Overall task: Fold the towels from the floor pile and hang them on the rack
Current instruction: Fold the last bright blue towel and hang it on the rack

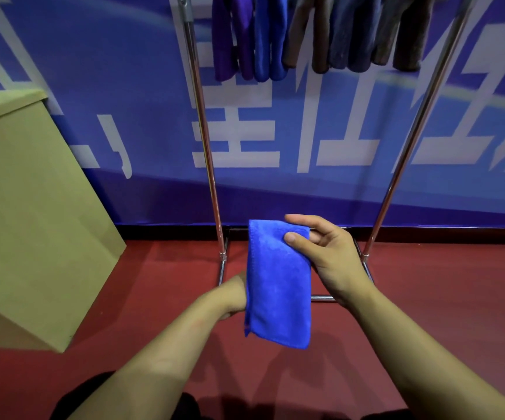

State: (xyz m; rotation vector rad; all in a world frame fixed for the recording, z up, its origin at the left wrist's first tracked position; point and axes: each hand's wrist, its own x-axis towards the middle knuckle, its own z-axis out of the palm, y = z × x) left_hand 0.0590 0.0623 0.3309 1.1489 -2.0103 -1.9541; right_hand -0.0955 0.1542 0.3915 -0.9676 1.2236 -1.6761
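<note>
A blue towel [278, 283], folded into a long narrow strip, hangs upright in front of me. My right hand [326, 253] pinches its top right corner, thumb on the near face. My left hand [233, 294] is mostly hidden behind the towel's left edge, and whether it grips the towel I cannot tell. Behind stands the metal rack [207, 153], with several folded towels [314, 34] in purple, blue and brown hung along its top bar. The floor pile is out of view.
A tan cardboard box [27, 207] stands at the left on the red floor [426, 298]. A blue banner wall [108, 86] with white lettering is right behind the rack. The rack's base bars [323, 297] lie on the floor under my hands.
</note>
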